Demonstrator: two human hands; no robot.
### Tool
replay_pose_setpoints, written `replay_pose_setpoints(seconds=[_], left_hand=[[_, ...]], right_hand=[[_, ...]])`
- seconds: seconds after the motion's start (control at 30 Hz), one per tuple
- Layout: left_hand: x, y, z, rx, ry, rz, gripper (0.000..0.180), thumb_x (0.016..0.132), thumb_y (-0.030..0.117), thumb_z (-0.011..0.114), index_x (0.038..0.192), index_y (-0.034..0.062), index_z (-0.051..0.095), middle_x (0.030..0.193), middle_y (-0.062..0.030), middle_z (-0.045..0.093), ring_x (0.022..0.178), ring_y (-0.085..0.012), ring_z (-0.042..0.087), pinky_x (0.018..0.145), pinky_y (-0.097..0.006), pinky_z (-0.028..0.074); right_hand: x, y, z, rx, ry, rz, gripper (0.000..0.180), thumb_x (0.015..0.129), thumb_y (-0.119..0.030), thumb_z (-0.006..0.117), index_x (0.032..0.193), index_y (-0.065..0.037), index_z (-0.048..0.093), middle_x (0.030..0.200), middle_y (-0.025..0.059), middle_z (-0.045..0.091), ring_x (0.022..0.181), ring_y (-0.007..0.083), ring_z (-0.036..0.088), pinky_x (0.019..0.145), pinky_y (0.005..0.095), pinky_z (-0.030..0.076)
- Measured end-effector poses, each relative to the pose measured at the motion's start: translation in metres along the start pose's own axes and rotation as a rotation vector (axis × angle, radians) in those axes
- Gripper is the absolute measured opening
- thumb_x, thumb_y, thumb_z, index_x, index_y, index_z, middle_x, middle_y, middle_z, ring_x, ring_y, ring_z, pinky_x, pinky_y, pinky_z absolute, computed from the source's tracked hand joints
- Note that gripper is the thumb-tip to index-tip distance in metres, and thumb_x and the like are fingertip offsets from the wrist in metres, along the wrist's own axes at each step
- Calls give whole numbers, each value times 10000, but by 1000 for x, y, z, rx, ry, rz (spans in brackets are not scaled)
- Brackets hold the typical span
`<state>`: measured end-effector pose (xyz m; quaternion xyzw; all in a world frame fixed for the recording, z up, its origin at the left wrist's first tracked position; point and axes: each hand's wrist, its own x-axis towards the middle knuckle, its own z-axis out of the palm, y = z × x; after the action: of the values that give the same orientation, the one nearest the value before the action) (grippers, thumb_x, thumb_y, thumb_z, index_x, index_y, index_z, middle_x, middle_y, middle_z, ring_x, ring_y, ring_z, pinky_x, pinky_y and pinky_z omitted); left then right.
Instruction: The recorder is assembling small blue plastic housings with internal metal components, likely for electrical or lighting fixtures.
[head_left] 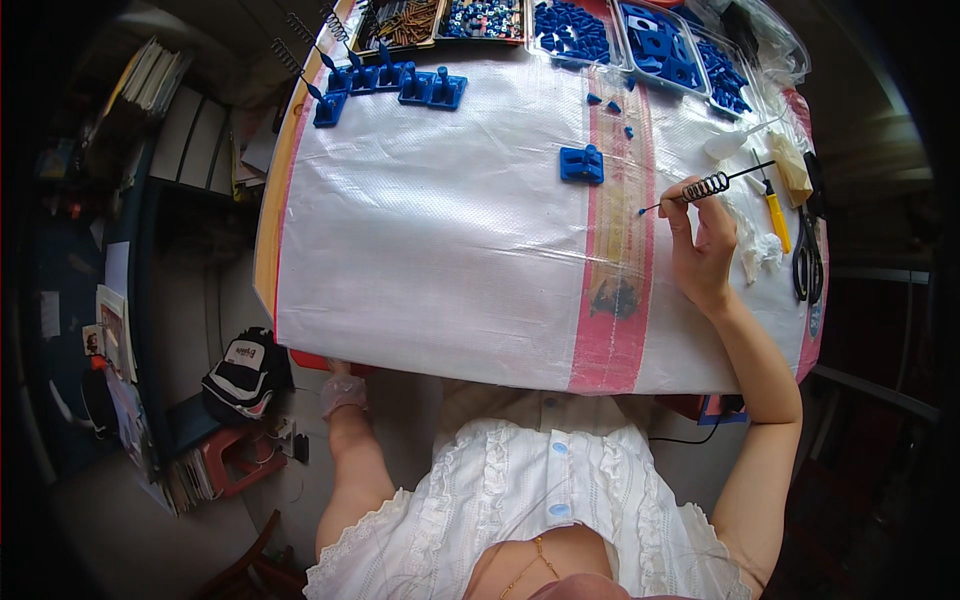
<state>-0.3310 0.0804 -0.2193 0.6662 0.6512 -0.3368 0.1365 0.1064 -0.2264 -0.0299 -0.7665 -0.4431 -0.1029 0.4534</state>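
Observation:
My right hand (705, 245) is over the right part of the table, with thumb and fingers pinched on a black coiled spring wire (706, 187). One straight end of the wire points to the upper right. A tiny blue tip (642, 212) shows at the other end, left of my fingers. To the left of this hand, a blue plastic base with a raised part (582, 163) rests on the sheet. A few small blue pieces (613, 106) lie beyond it. My left arm hangs beside the table's near left edge; a pale ruffled band (345, 392) circles the wrist, and the left hand is mostly hidden there.
Several blue assemblies (432, 88) stand far left, some bearing springs. Trays of blue parts (572, 35), beads (482, 20) and brass-coloured pieces (397, 24) line the far edge. At right lie a yellow-handled screwdriver (777, 222), scissors (806, 262) and a white bottle (725, 146).

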Motion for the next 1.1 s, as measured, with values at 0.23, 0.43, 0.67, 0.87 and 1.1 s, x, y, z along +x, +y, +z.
replay_pose_setpoints(seconds=[0.23,0.43,0.67,0.87,1.1], left_hand=[[28,-20,20,245,-70,81,359,954,250,534,1287,127,591,1270,-167,624,1188,-344,595,941,-459,519],[8,-3,2,152,-75,22,371,962,239,518,1301,111,595,1293,-156,614,1189,-338,597,947,-442,520],[-7,-3,-3,110,-65,-28,366,934,329,542,1174,93,687,1269,-137,639,1172,-309,618,948,-424,524],[22,6,13,55,-3,-11,406,919,337,576,1229,79,624,1292,-157,602,1212,-328,570,1017,-435,461],[159,-22,104,-699,844,462,772,845,288,646,1353,-174,293,1327,-393,410,1206,-542,440,1028,-518,389]], right_hand=[[2,-3,0,-4,2,-7,114,845,50,664,944,5,632,787,76,636,696,167,599,659,286,484],[0,-2,-1,-18,-4,0,105,849,44,662,942,5,633,786,79,638,697,170,601,660,287,484],[1,0,0,-20,-5,-10,106,850,39,667,944,2,635,787,80,639,695,175,603,658,287,484],[-8,1,-7,-50,6,15,108,850,40,667,946,5,634,794,81,644,696,176,607,660,289,487],[-4,3,-3,-30,-8,-10,106,850,41,666,945,7,633,797,84,650,699,178,613,661,291,490]])
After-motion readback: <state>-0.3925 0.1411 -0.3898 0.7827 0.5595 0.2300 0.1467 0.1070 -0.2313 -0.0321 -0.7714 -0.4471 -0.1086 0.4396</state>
